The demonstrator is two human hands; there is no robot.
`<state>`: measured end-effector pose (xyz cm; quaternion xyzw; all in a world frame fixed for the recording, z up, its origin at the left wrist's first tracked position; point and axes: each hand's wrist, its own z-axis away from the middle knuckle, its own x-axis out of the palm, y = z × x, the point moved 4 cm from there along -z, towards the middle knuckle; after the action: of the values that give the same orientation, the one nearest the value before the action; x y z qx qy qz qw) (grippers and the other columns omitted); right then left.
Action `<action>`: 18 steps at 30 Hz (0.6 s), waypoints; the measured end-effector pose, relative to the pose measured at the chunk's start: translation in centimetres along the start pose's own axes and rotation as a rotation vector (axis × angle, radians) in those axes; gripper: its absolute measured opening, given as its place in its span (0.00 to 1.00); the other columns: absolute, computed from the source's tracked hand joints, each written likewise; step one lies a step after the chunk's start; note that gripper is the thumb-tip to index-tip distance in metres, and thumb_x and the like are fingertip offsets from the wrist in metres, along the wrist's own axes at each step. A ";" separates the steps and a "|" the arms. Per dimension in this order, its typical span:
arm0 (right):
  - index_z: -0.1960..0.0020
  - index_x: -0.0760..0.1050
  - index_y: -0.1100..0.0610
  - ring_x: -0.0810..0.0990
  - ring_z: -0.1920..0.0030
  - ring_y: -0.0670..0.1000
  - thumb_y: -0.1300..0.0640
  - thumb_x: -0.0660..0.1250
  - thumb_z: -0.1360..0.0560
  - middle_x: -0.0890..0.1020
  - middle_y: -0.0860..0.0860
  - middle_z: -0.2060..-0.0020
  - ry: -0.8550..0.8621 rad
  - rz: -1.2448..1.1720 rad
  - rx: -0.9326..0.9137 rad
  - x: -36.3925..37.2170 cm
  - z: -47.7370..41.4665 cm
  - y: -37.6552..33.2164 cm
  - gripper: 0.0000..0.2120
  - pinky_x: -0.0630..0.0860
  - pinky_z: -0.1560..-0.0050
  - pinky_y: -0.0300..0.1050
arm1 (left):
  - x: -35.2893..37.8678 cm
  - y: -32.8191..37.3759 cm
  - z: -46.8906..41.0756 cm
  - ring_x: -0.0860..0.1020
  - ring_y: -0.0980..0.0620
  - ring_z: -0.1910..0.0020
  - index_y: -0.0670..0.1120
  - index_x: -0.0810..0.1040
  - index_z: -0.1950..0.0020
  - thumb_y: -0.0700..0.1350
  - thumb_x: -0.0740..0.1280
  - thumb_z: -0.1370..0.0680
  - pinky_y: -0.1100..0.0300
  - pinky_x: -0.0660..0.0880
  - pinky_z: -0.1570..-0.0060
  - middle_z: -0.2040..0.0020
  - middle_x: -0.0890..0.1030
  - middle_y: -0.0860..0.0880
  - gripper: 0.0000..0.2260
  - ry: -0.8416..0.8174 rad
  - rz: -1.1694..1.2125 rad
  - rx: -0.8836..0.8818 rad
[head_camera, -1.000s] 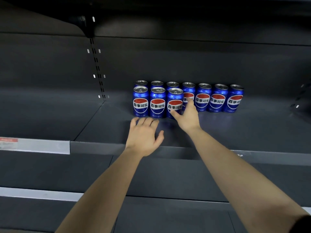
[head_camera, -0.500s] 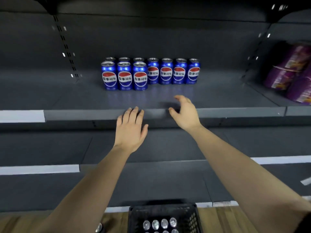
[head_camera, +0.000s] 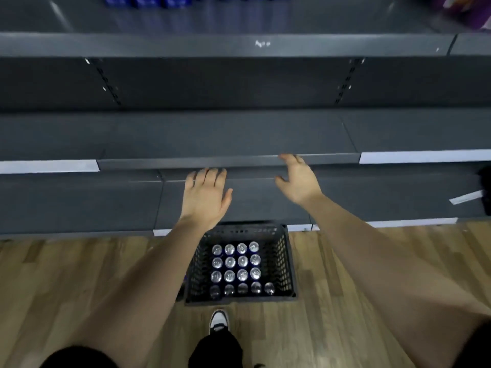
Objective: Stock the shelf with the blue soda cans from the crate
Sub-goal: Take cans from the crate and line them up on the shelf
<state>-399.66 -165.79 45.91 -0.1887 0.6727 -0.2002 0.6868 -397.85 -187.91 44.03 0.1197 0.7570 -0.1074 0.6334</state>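
A black plastic crate (head_camera: pixel 285 264) stands on the wooden floor below me, filled with several blue soda cans (head_camera: pixel 236 269) seen from above by their silver tops. Only the bottoms of the stocked cans (head_camera: pixel 148 0) show at the top edge, on the upper grey shelf (head_camera: pixel 239 45). My left hand (head_camera: pixel 204 197) hovers palm down with straight fingers above the crate's far side, holding nothing. My right hand (head_camera: pixel 297 179) is beside it, fingers relaxed and spread, also holding nothing.
Two lower grey shelves (head_camera: pixel 212 134) jut out between the hands and the stocked cans, with white price strips (head_camera: pixel 47 166) on their front edges. Purple packages (head_camera: pixel 467 9) lie at the top right. My shoe (head_camera: pixel 219 320) is just in front of the crate.
Both hands have drawn back from the cans on the shelf and come down. The view has tilted downward, bringing the whole crate into sight.
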 end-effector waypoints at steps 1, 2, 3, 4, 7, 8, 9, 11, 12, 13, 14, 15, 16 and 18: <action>0.26 0.63 0.57 0.70 0.33 0.58 0.56 0.65 0.23 0.69 0.58 0.30 -0.034 0.013 0.028 1.5 0.4 1.3 0.26 0.70 0.38 0.48 | 1.4 0.2 0.6 0.74 0.41 0.41 0.41 0.73 0.34 0.55 0.50 0.22 0.45 0.66 0.40 0.40 0.78 0.43 0.27 -0.022 -0.003 0.006; 0.26 0.63 0.57 0.70 0.32 0.59 0.56 0.65 0.23 0.69 0.58 0.30 -0.067 0.024 0.054 3.0 0.7 2.6 0.27 0.71 0.38 0.49 | 2.8 0.4 1.1 0.75 0.41 0.43 0.41 0.74 0.34 0.55 0.50 0.22 0.45 0.67 0.41 0.42 0.79 0.43 0.26 -0.042 -0.006 0.011; 0.26 0.63 0.57 0.70 0.33 0.59 0.56 0.65 0.23 0.69 0.59 0.31 -0.099 0.033 0.080 4.7 0.9 3.9 0.28 0.71 0.38 0.49 | 4.3 0.5 1.6 0.76 0.41 0.45 0.40 0.74 0.35 0.55 0.50 0.22 0.46 0.68 0.42 0.44 0.80 0.43 0.26 -0.060 -0.009 0.015; 0.26 0.63 0.58 0.71 0.33 0.60 0.56 0.65 0.23 0.70 0.59 0.31 -0.128 0.040 0.105 6.4 1.1 5.3 0.28 0.71 0.39 0.49 | 5.9 0.5 2.0 0.77 0.41 0.48 0.40 0.75 0.35 0.55 0.51 0.22 0.46 0.68 0.43 0.46 0.80 0.42 0.26 -0.080 -0.014 0.020; 0.25 0.62 0.58 0.70 0.32 0.61 0.54 0.66 0.23 0.69 0.60 0.31 -0.213 0.061 0.161 12.1 1.1 9.3 0.29 0.70 0.37 0.50 | 11.3 0.2 2.7 0.77 0.41 0.51 0.40 0.75 0.35 0.55 0.50 0.23 0.46 0.69 0.45 0.50 0.80 0.42 0.26 -0.141 -0.029 0.021; 0.25 0.62 0.58 0.70 0.32 0.61 0.54 0.66 0.24 0.70 0.60 0.31 -0.240 0.056 0.186 14.2 1.1 10.7 0.29 0.69 0.36 0.50 | 13.4 0.1 2.9 0.77 0.41 0.51 0.40 0.75 0.35 0.55 0.50 0.23 0.46 0.68 0.45 0.50 0.80 0.42 0.27 -0.160 -0.021 0.018; 0.25 0.63 0.58 0.70 0.32 0.60 0.54 0.66 0.24 0.70 0.60 0.31 -0.264 0.048 0.211 16.3 1.1 12.0 0.29 0.69 0.35 0.49 | 15.6 -0.1 3.2 0.77 0.41 0.51 0.41 0.75 0.35 0.55 0.50 0.23 0.47 0.68 0.45 0.50 0.80 0.43 0.27 -0.178 -0.015 0.020; 0.26 0.65 0.57 0.71 0.33 0.60 0.55 0.66 0.25 0.72 0.60 0.33 -0.299 0.038 0.246 20.9 1.2 15.0 0.28 0.69 0.36 0.48 | 20.5 -0.3 4.0 0.77 0.42 0.50 0.41 0.75 0.35 0.56 0.50 0.23 0.47 0.68 0.45 0.49 0.80 0.43 0.27 -0.207 -0.015 0.026; 0.27 0.66 0.57 0.71 0.34 0.60 0.56 0.67 0.25 0.73 0.60 0.34 -0.309 0.039 0.257 23.2 1.3 16.5 0.28 0.69 0.37 0.47 | 23.1 -0.3 4.5 0.77 0.42 0.50 0.42 0.75 0.35 0.56 0.51 0.23 0.46 0.69 0.44 0.49 0.80 0.43 0.26 -0.221 -0.019 0.025; 0.28 0.67 0.57 0.72 0.34 0.59 0.55 0.67 0.26 0.74 0.59 0.34 -0.322 0.046 0.267 25.7 1.4 18.1 0.27 0.70 0.37 0.47 | 25.8 -0.3 5.0 0.77 0.42 0.50 0.42 0.76 0.36 0.56 0.51 0.23 0.46 0.69 0.44 0.49 0.80 0.44 0.26 -0.233 -0.018 0.021; 0.28 0.67 0.57 0.72 0.34 0.60 0.55 0.67 0.26 0.74 0.59 0.34 -0.344 0.062 0.282 28.1 1.6 19.8 0.27 0.70 0.38 0.46 | 28.5 -0.2 5.6 0.78 0.42 0.50 0.42 0.76 0.36 0.55 0.51 0.24 0.46 0.70 0.43 0.48 0.80 0.44 0.26 -0.247 -0.010 0.013; 0.28 0.66 0.57 0.73 0.35 0.60 0.55 0.67 0.26 0.74 0.60 0.34 -0.369 0.073 0.298 30.5 1.9 21.4 0.28 0.71 0.38 0.47 | 31.4 -0.1 6.2 0.78 0.42 0.50 0.42 0.76 0.37 0.55 0.52 0.24 0.45 0.70 0.42 0.48 0.80 0.44 0.26 -0.253 0.004 0.007; 0.28 0.66 0.57 0.73 0.35 0.60 0.54 0.67 0.26 0.74 0.60 0.34 -0.406 0.082 0.321 33.0 2.3 23.2 0.28 0.71 0.38 0.47 | 34.2 0.0 6.8 0.78 0.42 0.50 0.42 0.77 0.37 0.55 0.52 0.24 0.45 0.69 0.42 0.48 0.80 0.44 0.25 -0.265 0.017 -0.001; 0.27 0.66 0.56 0.75 0.36 0.59 0.53 0.68 0.26 0.75 0.59 0.35 -0.469 0.073 0.352 37.6 3.1 26.7 0.29 0.73 0.40 0.47 | 39.6 0.4 8.1 0.78 0.42 0.50 0.42 0.77 0.37 0.55 0.52 0.24 0.45 0.69 0.43 0.47 0.80 0.44 0.25 -0.288 0.037 -0.015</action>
<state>-395.42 -163.00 -0.04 -0.0836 0.4571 -0.2398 0.8524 -396.91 -188.30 3.66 0.1120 0.6566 -0.1062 0.7383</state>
